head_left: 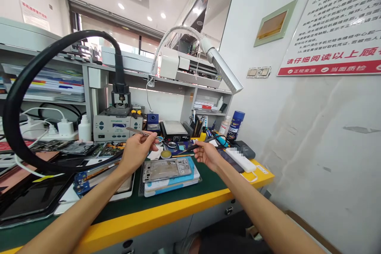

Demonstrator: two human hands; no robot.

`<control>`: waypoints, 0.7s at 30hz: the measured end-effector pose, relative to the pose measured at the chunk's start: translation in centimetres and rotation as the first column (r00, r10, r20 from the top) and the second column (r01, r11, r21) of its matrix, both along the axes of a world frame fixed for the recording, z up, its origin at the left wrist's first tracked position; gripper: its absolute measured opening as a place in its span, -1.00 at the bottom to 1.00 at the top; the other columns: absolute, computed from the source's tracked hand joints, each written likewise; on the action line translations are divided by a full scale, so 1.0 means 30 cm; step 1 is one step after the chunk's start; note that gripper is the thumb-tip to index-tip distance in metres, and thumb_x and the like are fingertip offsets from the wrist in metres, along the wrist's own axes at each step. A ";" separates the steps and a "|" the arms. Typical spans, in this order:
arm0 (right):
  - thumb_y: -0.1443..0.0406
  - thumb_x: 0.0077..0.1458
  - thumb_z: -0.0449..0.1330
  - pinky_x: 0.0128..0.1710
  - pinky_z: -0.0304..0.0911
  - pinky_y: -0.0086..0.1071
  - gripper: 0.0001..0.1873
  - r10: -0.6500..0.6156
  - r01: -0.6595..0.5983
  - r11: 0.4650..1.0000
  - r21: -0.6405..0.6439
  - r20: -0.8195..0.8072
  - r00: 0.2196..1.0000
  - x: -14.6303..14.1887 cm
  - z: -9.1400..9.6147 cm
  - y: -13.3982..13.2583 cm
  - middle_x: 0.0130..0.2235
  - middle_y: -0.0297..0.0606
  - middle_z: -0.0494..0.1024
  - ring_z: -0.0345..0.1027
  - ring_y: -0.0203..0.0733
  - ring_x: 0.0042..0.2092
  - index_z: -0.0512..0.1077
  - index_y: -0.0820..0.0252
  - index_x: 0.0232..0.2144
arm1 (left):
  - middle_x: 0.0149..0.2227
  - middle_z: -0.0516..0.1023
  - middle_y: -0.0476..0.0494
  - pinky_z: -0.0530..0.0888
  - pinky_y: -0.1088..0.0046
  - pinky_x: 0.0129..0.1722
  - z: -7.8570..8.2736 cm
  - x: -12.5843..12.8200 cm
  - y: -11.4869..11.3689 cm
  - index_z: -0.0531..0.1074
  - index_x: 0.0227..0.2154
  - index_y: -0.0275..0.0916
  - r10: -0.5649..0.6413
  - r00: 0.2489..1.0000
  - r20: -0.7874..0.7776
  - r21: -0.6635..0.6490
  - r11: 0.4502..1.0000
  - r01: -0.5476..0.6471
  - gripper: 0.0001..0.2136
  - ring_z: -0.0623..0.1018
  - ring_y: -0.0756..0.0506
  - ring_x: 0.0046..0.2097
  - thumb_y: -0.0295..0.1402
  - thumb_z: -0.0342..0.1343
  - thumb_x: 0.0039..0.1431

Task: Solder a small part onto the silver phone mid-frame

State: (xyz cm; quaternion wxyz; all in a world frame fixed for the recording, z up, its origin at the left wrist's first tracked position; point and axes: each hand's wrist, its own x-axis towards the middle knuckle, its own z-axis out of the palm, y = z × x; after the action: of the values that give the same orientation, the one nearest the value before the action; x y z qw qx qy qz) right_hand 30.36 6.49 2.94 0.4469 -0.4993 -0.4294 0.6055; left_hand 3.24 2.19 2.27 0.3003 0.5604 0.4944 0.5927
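My left hand [138, 151] is closed in a pinch on metal tweezers [135, 130], whose flat rear end sticks out to the left. Between the fingers of my right hand [208, 154] is a black soldering iron [192, 148]. Its thin end points left, and a dark cord loops off to the right. Below and between both hands lies a bare silver phone frame [166, 170], resting on a white and blue box [172, 186]. Just behind the frame stands a small round tin [166, 154] with yellowish contents.
A grey rework station [117, 127] sits at the back left, its thick black hose [18, 75] arching over the left side. Phones and circuit boards [111, 149] crowd the left bench. A blue spray can [236, 125] and a white power strip [240, 160] are at right. A lamp [224, 69] hangs above.
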 end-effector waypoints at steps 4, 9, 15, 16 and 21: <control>0.20 0.37 0.27 -0.06 0.52 -0.07 -0.65 0.053 -0.053 0.998 0.017 0.004 0.999 0.009 -0.010 0.022 0.10 -0.11 0.55 0.55 -0.02 -0.02 0.46 0.21 0.13 | -0.04 0.60 -0.17 0.63 0.21 -0.13 0.015 0.013 0.012 0.49 0.01 -0.27 -0.079 0.996 -0.047 -0.044 0.996 0.077 -0.71 0.63 -0.12 -0.13 -0.18 0.19 0.39; 0.20 0.37 0.27 -0.13 0.54 -0.13 -0.68 0.087 -0.086 0.994 0.066 -0.006 0.996 0.018 -0.063 0.067 0.05 -0.13 0.58 0.56 -0.07 -0.08 0.47 0.22 0.10 | -0.36 0.64 -0.06 0.62 0.28 -0.21 0.036 0.029 0.007 0.55 -0.18 -0.30 -0.123 0.987 -0.107 -0.052 0.992 0.118 -0.77 0.65 -0.11 -0.32 -0.20 0.24 0.32; 0.18 0.40 0.23 -0.54 0.38 -0.47 -0.77 0.108 -0.092 0.979 0.180 -0.079 0.991 0.028 -0.140 0.098 -0.33 -0.36 0.56 0.41 -0.36 -0.49 0.50 0.27 -0.13 | -0.46 0.65 -0.05 0.58 0.42 -0.41 0.018 0.031 -0.038 0.63 -0.30 -0.15 -0.095 0.980 -0.176 -0.030 0.995 0.091 -0.71 0.66 -0.16 -0.36 -0.03 0.24 0.21; 0.16 0.40 0.23 -0.64 0.26 -0.53 -0.75 0.116 -0.096 0.976 0.195 -0.095 0.989 0.030 -0.143 0.095 -0.43 -0.44 0.51 0.31 -0.42 -0.59 0.49 0.27 -0.20 | -0.47 0.65 -0.02 0.56 0.46 -0.47 0.013 0.029 -0.044 0.64 -0.28 -0.10 -0.082 0.978 -0.190 -0.010 0.997 0.082 -0.74 0.65 -0.14 -0.40 -0.03 0.25 0.19; 0.12 0.02 0.46 -0.79 0.06 -0.58 -0.67 0.123 -0.088 0.973 0.215 -0.153 0.980 0.027 -0.115 0.064 -0.63 -0.39 0.51 0.31 -0.35 -0.71 0.47 0.22 -0.40 | -0.30 0.75 0.16 0.64 0.64 -0.41 -0.050 -0.001 -0.066 0.66 -0.29 0.12 0.131 0.912 -0.389 0.251 0.967 -0.032 -0.88 0.74 -0.08 -0.33 -0.10 0.24 0.24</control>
State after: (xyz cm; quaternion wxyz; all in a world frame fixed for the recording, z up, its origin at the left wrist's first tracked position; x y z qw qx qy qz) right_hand 31.17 8.41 -0.50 0.4978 -0.3742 -0.4776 0.6197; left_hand 3.21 0.22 0.78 0.0971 0.6812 0.4936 0.5319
